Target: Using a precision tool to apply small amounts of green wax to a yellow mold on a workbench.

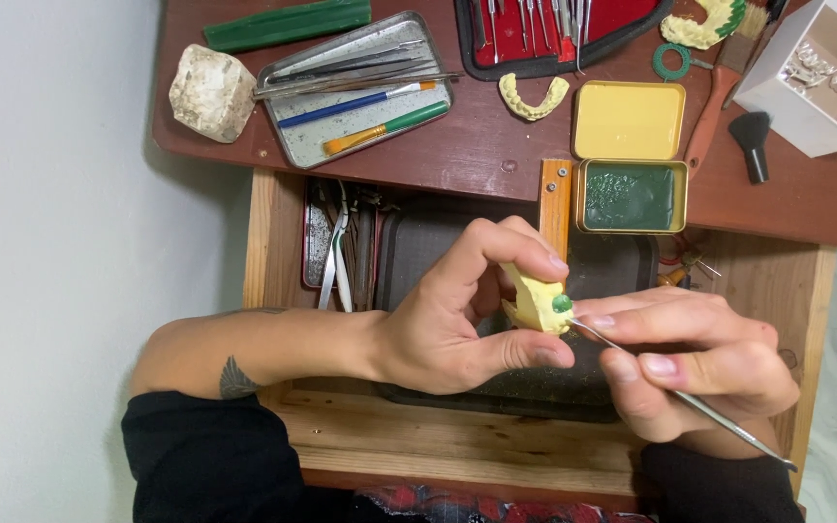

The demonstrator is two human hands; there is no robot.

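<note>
Pinching a yellow tooth model [536, 302] in left hand [448, 324] fingers, right hand [699, 363] fingers gripping a metal carving tool [690, 399]

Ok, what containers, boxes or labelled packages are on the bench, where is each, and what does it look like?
Open tin: right of centre, rectangular, yellow lid up, green wax inside.
Metal tray: upper left, rectangular, silver, holding brushes and tools.
Tool case: top centre, black, red lining.
White box: top right, square, open, small pieces inside.
No labels, signs or screens show.
</note>
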